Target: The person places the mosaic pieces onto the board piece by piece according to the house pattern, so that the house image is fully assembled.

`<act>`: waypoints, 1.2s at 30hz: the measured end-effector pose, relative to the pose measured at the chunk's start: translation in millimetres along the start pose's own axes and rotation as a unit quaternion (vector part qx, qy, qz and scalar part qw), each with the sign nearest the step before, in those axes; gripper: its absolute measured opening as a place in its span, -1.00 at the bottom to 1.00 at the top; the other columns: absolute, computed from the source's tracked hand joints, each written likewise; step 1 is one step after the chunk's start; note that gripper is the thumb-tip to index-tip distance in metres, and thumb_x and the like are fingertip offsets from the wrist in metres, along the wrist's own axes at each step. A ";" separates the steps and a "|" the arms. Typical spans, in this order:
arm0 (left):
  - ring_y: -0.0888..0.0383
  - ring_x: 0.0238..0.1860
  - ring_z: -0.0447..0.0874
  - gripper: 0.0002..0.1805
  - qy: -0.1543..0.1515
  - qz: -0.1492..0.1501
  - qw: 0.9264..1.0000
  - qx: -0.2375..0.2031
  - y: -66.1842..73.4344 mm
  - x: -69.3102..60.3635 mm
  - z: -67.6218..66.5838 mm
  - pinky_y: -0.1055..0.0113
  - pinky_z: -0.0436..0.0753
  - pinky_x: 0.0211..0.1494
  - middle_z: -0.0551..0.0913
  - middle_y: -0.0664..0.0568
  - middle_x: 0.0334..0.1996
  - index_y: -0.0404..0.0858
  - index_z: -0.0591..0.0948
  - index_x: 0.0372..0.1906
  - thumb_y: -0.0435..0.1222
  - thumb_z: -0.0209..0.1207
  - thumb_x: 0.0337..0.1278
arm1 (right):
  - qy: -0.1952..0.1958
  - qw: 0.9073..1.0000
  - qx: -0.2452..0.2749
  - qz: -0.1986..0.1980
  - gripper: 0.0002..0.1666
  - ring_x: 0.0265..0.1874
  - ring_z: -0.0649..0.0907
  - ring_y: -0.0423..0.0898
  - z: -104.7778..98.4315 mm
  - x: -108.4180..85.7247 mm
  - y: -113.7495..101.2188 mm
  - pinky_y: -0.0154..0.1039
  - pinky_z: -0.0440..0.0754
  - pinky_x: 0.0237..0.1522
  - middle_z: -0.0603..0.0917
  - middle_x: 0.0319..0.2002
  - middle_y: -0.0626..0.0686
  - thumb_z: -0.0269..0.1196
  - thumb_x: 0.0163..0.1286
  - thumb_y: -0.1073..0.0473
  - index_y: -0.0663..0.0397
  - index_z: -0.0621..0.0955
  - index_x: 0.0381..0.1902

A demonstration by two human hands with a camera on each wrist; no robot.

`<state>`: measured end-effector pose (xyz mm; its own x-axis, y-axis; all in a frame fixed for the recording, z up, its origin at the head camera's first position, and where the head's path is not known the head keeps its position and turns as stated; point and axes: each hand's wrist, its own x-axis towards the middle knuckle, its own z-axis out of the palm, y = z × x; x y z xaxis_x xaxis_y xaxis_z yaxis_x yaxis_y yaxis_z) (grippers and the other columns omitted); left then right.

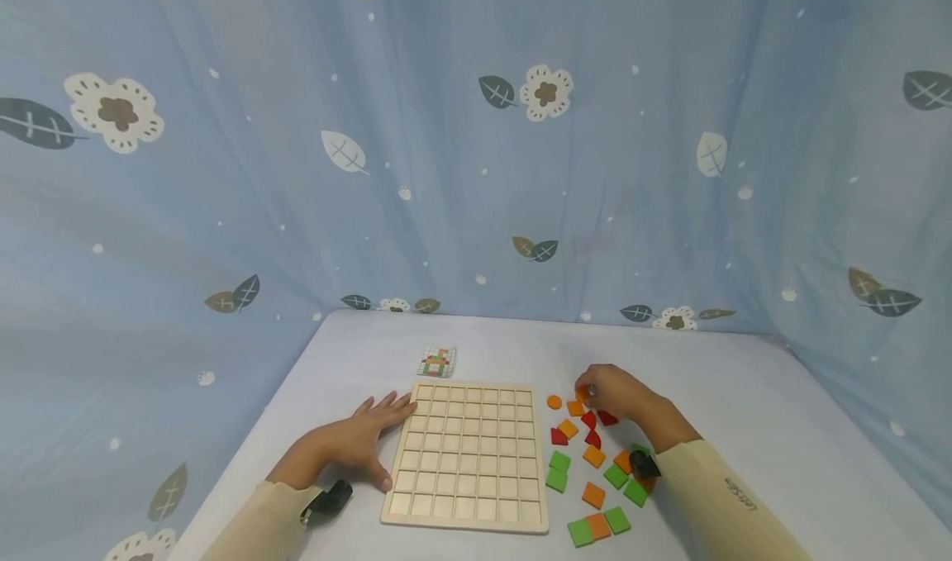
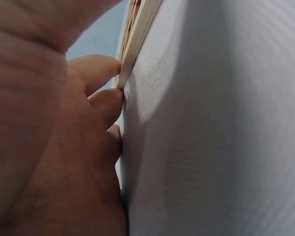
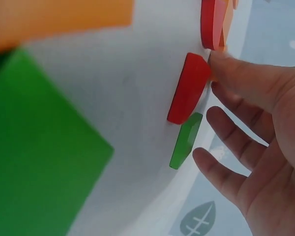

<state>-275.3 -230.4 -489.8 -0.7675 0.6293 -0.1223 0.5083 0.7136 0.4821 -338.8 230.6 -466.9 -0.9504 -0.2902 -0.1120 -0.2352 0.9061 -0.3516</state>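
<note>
My left hand [image 1: 355, 443] lies spread at the left side of the wooden grid board [image 1: 467, 454], its fingers and thumb touching the frame. In the left wrist view, the fingertips of the left hand [image 2: 96, 93] meet the board's side edge [image 2: 133, 46]. Right of the board, my right hand [image 1: 621, 392] pinches an orange piece [image 1: 583, 394] between thumb and index finger. The right wrist view shows the right hand [image 3: 258, 118] with its other fingers loosely spread, near a red piece [image 3: 189, 88] and a green piece [image 3: 187, 141]. The orange piece is mostly hidden there.
A small patterned card [image 1: 436, 361] lies behind the board. Several pieces are scattered right of the board: an orange disc [image 1: 554, 401], red curved pieces [image 1: 559, 436], orange squares [image 1: 593, 496] and green squares [image 1: 616, 520]. A blue patterned curtain [image 1: 476, 173] hangs behind the white table [image 1: 706, 371].
</note>
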 end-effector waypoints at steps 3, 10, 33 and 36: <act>-0.16 0.51 -0.27 0.44 0.000 0.000 1.000 0.001 -0.8 -0.8 0.6 -0.22 -0.28 0.44 -0.06 -0.10 0.54 -0.22 0.10 0.53 0.28 0.47 -0.61 | -0.004 1.000 -0.001 0.005 -0.71 -0.22 0.55 -0.08 -0.5 0.4 -0.2 -0.10 0.65 -0.01 0.62 -0.24 -0.10 0.44 0.16 0.23 -0.02 0.72 -0.12; -0.11 0.52 -0.29 0.43 0.000 -0.004 1.000 0.003 -0.9 0.6 -0.7 -0.17 -0.30 0.46 -0.07 -0.03 0.54 -0.18 0.09 0.54 0.29 0.46 -0.61 | 0.007 1.000 0.005 -0.020 -0.71 -0.29 0.54 -0.10 -5.1 0.8 -3.5 -0.13 0.66 -0.08 0.63 -0.27 -0.08 0.41 0.21 0.19 0.05 0.69 -0.09; -0.13 0.52 -0.27 0.43 0.005 -0.009 1.000 0.000 -0.2 -1.7 1.4 -0.17 -0.32 0.46 -0.06 -0.05 0.54 -0.20 0.11 0.53 0.25 0.49 -0.63 | 0.018 0.996 0.020 -0.090 -0.71 -0.35 0.55 -0.21 2.0 16.0 -41.5 -0.26 0.62 -0.22 0.64 -0.29 -0.15 0.37 0.26 0.10 0.04 0.70 -0.08; -0.11 0.52 -0.28 0.43 0.004 -0.011 1.000 0.000 0.6 -1.4 0.9 -0.16 -0.32 0.46 -0.07 -0.04 0.54 -0.18 0.10 0.54 0.25 0.49 -0.63 | 0.021 0.995 0.014 -0.101 -0.72 -0.35 0.55 -0.22 2.4 17.3 -50.1 -0.24 0.61 -0.19 0.64 -0.30 -0.16 0.37 0.26 0.11 0.05 0.70 -0.09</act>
<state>-273.6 -230.6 -490.1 -0.7819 0.6106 -0.1260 0.4912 0.7278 0.4786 -343.0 179.5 -453.4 -0.8919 -0.4522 0.0020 -0.4173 0.8212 -0.3893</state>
